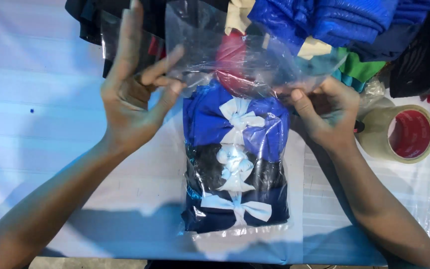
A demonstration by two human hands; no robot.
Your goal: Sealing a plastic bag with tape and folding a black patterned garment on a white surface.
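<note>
While looking down through the head view: working at the mouth of a clear plastic bag (235, 149) lying lengthwise on the pale table (36, 124), closed end toward the body, open end toward the far edge.

- Left hand (130, 99): pinching the left edge of the bag mouth between thumb and bent fingers, with the remaining fingers spread upright and open.
- Right hand (327, 112): closing thumb and fingers on the right edge of the mouth, gripping the film just beside the contents.
- Stretching the mouth wide between both hands and lifting the loose film off the table.

Step in hand, as judged: spreading the bag opening around a red folded garment (232, 60) sitting at the mouth, only partly inside.

Requirement for the next move, as judged: keeping both edges taut and level, and keeping the film clear of the red piece without tearing it.

Bag contents, far to near:
- royal blue folded garment (205, 119), showing a white bow (237, 117);
- black folded garment (205, 169), also carrying a white bow;
- navy folded garment (215, 214) with a white bow, pressing against the closed end.

Surroundings: roll of tape (404, 134) standing just beside the right wrist; pile of blue fabric (324, 20) and green fabric (362, 67) lying beyond the mouth.
</note>
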